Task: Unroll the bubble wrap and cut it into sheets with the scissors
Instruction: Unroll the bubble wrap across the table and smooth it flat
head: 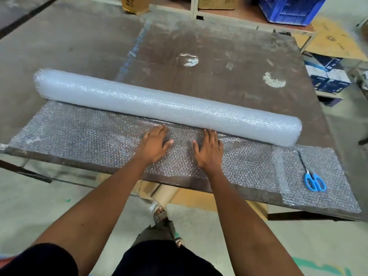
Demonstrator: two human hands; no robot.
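A long roll of bubble wrap (167,106) lies across the brown table (219,62), running from far left to near right. An unrolled stretch of the wrap (79,136) lies flat between the roll and the table's near edge. My left hand (156,144) and my right hand (209,149) rest flat on this stretch, fingers straight and pointing at the roll, fingertips close to its base. Blue-handled scissors (312,176) lie closed on a separate piece of bubble wrap (318,188) at the near right corner.
Cardboard boxes (135,4) and a blue crate (290,8) stand on the floor beyond the table. Printed boxes (326,74) sit to the right. Cardboard tubes (163,193) lie under the table's near edge, by my foot (159,212).
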